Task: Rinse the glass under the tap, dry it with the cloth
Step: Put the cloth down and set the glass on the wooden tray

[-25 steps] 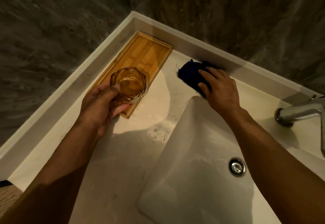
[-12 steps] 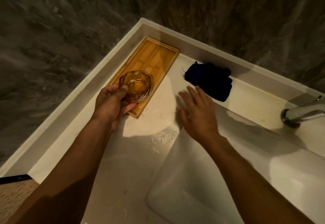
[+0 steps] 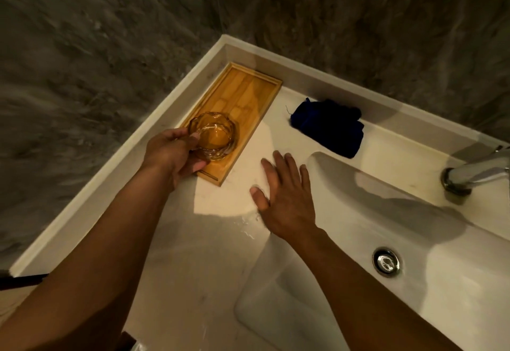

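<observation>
Left hand (image 3: 172,154) fingers (image 3: 193,138) wrapped round amber glass (image 3: 214,135), thumb at rim, grasping it. Glass upright over near end of wooden tray (image 3: 245,94); whether its base touches tray cannot tell. Right hand (image 3: 287,199) fingers (image 3: 281,167) spread flat, released, holding nothing, over table (image 3: 193,254) beside basin edge. Dark blue cloth (image 3: 328,125) crumpled on table behind basin (image 3: 414,240), apart from both hands. Tap (image 3: 477,174) at far right. Drain (image 3: 386,262) in basin floor. Water droplets (image 3: 247,226) by right wrist.

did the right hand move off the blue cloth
Yes. The right hand has drawn back from the blue cloth toward the person, now open over the counter.
</observation>
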